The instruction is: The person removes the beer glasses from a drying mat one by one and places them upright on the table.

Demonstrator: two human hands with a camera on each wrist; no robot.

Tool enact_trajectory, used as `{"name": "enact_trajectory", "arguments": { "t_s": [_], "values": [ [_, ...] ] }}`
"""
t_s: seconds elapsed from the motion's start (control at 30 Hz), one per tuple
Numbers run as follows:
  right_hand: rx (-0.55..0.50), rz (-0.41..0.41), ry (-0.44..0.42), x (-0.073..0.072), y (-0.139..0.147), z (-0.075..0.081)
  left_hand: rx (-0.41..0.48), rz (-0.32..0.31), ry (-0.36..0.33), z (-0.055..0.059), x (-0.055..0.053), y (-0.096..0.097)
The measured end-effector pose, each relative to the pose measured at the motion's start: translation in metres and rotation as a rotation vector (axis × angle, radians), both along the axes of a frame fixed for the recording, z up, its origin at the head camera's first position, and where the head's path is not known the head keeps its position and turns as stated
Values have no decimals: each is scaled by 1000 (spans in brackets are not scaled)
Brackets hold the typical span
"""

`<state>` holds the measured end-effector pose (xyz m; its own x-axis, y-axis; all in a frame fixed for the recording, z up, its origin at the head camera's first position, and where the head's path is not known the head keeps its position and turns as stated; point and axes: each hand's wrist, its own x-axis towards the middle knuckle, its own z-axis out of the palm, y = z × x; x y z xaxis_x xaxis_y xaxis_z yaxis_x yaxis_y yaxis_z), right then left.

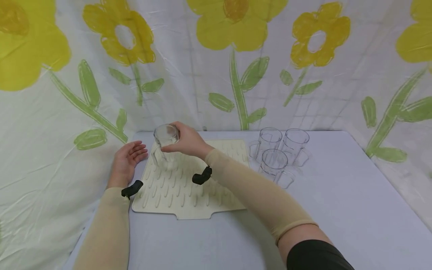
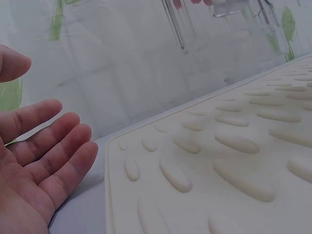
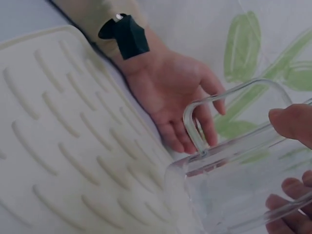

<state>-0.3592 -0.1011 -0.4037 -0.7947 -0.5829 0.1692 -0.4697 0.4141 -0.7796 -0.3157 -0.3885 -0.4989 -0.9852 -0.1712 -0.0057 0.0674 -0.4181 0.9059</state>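
A clear glass mug [image 1: 166,140] hangs over the far left part of a cream ridged mat [image 1: 195,204]. My right hand [image 1: 189,140] grips it round the side, thumb and fingers on opposite sides of the glass. In the right wrist view, the mug's handle [image 3: 192,124] points toward my left hand, away from the gripping fingers. In the left wrist view, part of the mug [image 2: 175,24] shows above the mat, apart from it. My left hand [image 1: 126,159] lies beside the mat's left edge, palm up, fingers loosely bent and holding nothing.
Three more clear glass mugs, a back left one [image 1: 270,140], a back right one [image 1: 296,144] and a front one [image 1: 274,161], stand right of the mat on the white table [image 1: 337,210]. A flower-printed curtain [image 1: 175,86] hangs behind and at the left.
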Motion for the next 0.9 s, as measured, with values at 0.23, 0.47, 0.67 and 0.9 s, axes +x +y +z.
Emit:
{"name": "enact_trajectory", "arguments": {
  "t_s": [0.23,0.47,0.67,0.9],
  "values": [
    [-36,-20,-6,9,15,21,9,0,9,0,1,0],
    [-130,-12,5,21,34,44,59,1,12,1,2,1],
    [-228,-2,-12,31,53,56,71,-9,10,1,0,-2],
    [-300,30,-22,45,72,64,43,-7,9,-2,0,-4]
  ]
}}
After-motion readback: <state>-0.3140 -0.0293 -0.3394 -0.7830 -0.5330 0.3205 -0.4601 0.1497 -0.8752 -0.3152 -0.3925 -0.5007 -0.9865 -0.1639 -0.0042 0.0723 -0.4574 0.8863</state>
